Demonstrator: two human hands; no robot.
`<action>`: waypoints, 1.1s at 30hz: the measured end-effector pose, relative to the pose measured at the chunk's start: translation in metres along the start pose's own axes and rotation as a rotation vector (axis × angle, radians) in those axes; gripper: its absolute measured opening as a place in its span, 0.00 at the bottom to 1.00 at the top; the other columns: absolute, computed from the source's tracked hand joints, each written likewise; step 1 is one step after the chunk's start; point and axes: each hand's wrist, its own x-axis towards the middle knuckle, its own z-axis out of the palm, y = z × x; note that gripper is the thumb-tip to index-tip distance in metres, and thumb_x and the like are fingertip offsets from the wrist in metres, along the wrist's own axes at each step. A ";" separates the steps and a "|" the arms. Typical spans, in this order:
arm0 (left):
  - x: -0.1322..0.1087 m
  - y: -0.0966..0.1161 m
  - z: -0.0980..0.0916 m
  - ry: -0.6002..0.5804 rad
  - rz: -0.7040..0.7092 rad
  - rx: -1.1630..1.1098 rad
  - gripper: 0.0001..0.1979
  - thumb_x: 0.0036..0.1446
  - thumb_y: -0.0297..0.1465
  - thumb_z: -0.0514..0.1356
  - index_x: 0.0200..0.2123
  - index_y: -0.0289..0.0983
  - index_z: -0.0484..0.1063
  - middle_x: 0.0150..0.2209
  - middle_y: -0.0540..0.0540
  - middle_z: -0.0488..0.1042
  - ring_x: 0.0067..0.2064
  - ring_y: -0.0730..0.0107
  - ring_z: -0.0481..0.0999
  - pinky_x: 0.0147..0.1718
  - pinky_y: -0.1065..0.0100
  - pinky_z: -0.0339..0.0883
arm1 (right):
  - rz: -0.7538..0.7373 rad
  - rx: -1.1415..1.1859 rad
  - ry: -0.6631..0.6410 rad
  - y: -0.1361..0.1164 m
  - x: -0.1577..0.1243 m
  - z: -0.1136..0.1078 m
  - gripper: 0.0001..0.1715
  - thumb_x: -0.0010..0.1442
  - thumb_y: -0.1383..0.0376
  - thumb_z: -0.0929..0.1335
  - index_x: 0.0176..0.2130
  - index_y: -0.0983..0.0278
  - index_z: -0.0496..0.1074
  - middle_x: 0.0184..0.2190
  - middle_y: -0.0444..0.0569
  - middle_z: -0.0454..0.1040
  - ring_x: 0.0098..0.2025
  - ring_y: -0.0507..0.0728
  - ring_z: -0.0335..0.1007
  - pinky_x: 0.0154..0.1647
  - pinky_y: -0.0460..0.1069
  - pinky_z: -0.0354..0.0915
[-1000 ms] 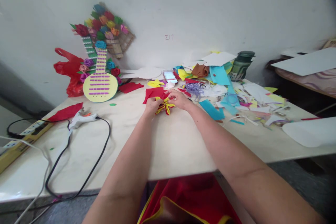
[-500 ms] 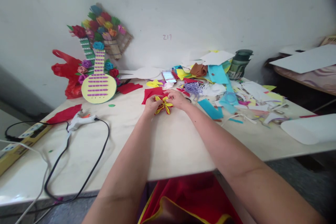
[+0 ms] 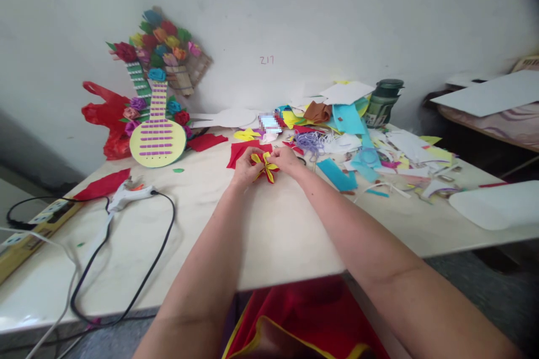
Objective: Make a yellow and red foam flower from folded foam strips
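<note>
A small paper flower (image 3: pixel 266 167) with yellow petals edged in red is held just above the tabletop between my two hands. My left hand (image 3: pixel 246 168) grips its left side, fingers closed on the petals. On the other side, my right hand (image 3: pixel 284 159) pinches the flower's upper right petals with thumb and fingertips. Red crepe paper (image 3: pixel 238 152) lies flat right behind my left hand. The tips of some fingers are hidden behind the petals.
At left stand a yellow paper instrument (image 3: pixel 158 143), a glue gun (image 3: pixel 130 195) with its looping cord, and a power strip (image 3: pixel 46 223). Purple string (image 3: pixel 309 141), blue paper scraps (image 3: pixel 337 174) and a green bottle (image 3: pixel 384 102) are at right.
The flower has turned slightly and shifted a little to the right in my hands. My left fingers have moved over its left petals; both hands keep their hold.
</note>
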 end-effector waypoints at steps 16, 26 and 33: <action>-0.002 0.000 -0.001 -0.098 -0.071 0.020 0.13 0.36 0.34 0.63 0.27 0.33 0.71 0.21 0.51 0.69 0.24 0.74 0.66 0.24 0.73 0.59 | -0.032 -0.020 -0.001 -0.004 -0.003 0.000 0.11 0.45 0.63 0.65 0.16 0.65 0.64 0.16 0.41 0.60 0.23 0.49 0.54 0.25 0.45 0.50; 0.001 -0.005 -0.003 -0.076 -0.082 0.036 0.08 0.37 0.32 0.60 0.23 0.33 0.71 0.19 0.51 0.69 0.22 0.76 0.64 0.22 0.74 0.57 | -0.026 0.080 -0.047 -0.005 -0.002 -0.004 0.17 0.46 0.62 0.62 0.13 0.63 0.52 0.13 0.39 0.47 0.20 0.48 0.44 0.22 0.47 0.43; 0.002 -0.008 -0.002 -0.051 -0.078 -0.042 0.06 0.35 0.30 0.61 0.20 0.34 0.70 0.17 0.52 0.68 0.21 0.76 0.63 0.22 0.74 0.56 | 0.048 0.137 -0.026 -0.005 -0.004 -0.003 0.10 0.44 0.64 0.63 0.15 0.65 0.62 0.14 0.39 0.56 0.20 0.48 0.51 0.22 0.44 0.48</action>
